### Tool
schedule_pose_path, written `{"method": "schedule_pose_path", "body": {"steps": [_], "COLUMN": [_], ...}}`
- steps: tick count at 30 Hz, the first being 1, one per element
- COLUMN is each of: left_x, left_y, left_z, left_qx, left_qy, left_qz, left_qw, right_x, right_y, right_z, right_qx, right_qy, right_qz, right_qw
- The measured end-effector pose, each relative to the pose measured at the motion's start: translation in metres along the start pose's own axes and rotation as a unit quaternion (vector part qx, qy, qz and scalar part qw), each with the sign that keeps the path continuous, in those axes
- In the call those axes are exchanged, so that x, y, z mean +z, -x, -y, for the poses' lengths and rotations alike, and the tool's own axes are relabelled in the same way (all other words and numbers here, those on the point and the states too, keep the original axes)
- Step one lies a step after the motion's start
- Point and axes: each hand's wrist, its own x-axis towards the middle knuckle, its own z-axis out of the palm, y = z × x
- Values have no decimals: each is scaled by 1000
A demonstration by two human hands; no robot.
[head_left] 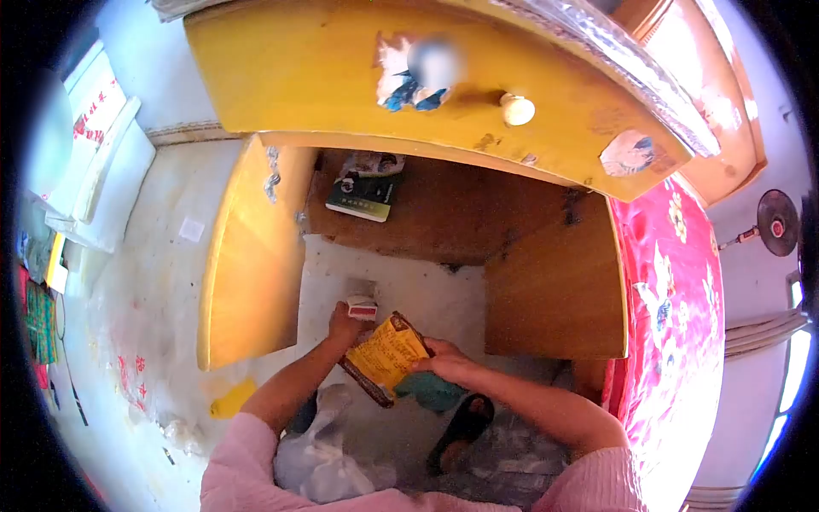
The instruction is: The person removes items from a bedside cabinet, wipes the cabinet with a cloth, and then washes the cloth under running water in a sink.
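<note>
My left hand [343, 324] is closed around a small white box with a red panel [363, 309]. In my right hand [450, 363] I grip a yellow packet with a brown border and printed writing [381, 357], tilted in front of me. Its left edge lies close to my left wrist; I cannot tell whether they touch. Ahead of both hands is a low yellow wooden cabinet [299, 34] with its left door [252, 264] and right door [554, 294] swung out. A dark green book or flat box [358, 198] lies inside, at the left.
A round pale knob [517, 109] sticks out above the cabinet opening. Red floral cloth [670, 290] hangs at the right, with a fan [775, 224] beyond. A white plastic bag [320, 452] is below my arms, and a yellow item [232, 398] lies on the floor.
</note>
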Motion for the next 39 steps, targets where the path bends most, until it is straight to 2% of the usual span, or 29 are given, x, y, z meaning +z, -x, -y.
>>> {"method": "schedule_pose_path", "body": {"steps": [1, 3, 4, 5, 8, 9, 10, 12, 14, 15, 16, 17, 19, 21, 22, 23, 25, 28, 30, 31, 33, 35, 37, 39], "left_x": [0, -24, -69, -60, -103, -117, -103, -99, -114, -120, -95, -96, -88, -102, -105, -110, -135, -128, -135, -138, -73, -35, -11, 8], "left_y": [-4, -2, 3, -23, -62, -73, -102, -105, -76, -57, -50, -23, 28, 79, 102, 122, 155, 211, 257, 296, 394, 453, 475, 474], "left_z": [-4, -28, -79, -81, -174, -205, -214, -213, -198, -182, -148, -136, -99, -74, -59, -45, -25, 51, 75, 87, 149, 146, 122, 97], "left_qx": [-19, -61, 8, -41, 1, 65, 87, 106, 111, 105, 90, 71, 220, 183, 134, 83, -27, -139, -291, -379, -366, -430, -500, -533], "left_qy": [112, 325, 359, 326, 433, 427, 383, 286, 197, 196, 185, 118, 162, 133, 194, 254, 245, 324, 245, 207, 43, 70, 173, 249], "left_qz": [-15, -40, -38, -13, 114, 108, -20, -156, -170, -82, -79, -60, -156, -81, -42, -3, 72, 44, 48, 47, 113, 136, 99, 50], "left_qw": [993, 943, 933, 944, 894, 895, 919, 939, 959, 972, 975, 989, 949, 971, 971, 964, 966, 935, 924, 901, 923, 890, 843, 807], "right_x": [-4, -9, -10, -12, -17, -21, -26, -36, -49, -55, -61, -65, -69, -74, -80, -83, -97, -95, -95, -83, -44, -11, 4, 24], "right_y": [0, 6, 12, 16, 5, 9, 14, 17, 14, 12, 12, 12, -12, -26, -38, -42, -66, -91, -131, -148, -121, -125, -138, -141], "right_z": [-5, -11, -9, -9, -27, -24, -15, -7, -1, 8, 20, 27, 9, 24, 30, 53, 87, 111, 72, 55, 71, 75, 50, 60], "right_qx": [4, 1, -6, -13, 48, 38, 29, 4, -28, -16, -4, 9, -66, -133, -154, -180, -198, -128, -98, -80, -51, 80, 22, 41], "right_qy": [0, 24, 52, 81, 116, 88, 59, -26, -135, -155, -175, -194, -274, -333, -371, -449, -559, -555, -478, -435, -406, -422, -293, -174], "right_qz": [-3, -15, -23, -31, -9, -16, -22, -30, -42, -66, -93, -121, -192, -251, -288, -287, -280, -129, -63, -15, 104, 140, 89, 107], "right_qw": [1000, 1000, 998, 996, 992, 995, 998, 999, 990, 986, 980, 974, 940, 899, 870, 827, 755, 811, 871, 897, 907, 892, 952, 978]}}
